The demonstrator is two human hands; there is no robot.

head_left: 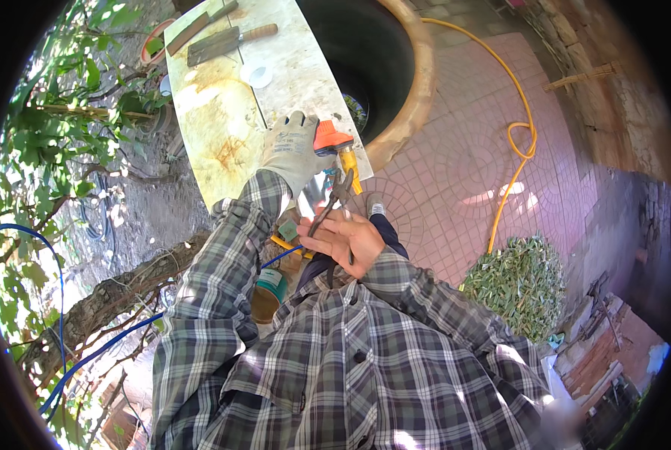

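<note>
A pale work glove with some print covers my left hand, which rests at the near right edge of a stained board table. It is closed on a fitting with a red-orange ribbed head and a yellow stem. My bare right hand is turned palm up just below. Its fingers hold dark pliers, handles spread, one handle lying across the fingers. The pliers' jaws are up beside the yellow stem; whether they grip it I cannot tell. Part of the left fingers' grip is hidden.
A wooden-handled cleaver, another long tool and a white round lid lie on the table. Beyond stands a large clay-rimmed vessel. A yellow hose crosses pink paving. Cut leaves lie right, a tin left.
</note>
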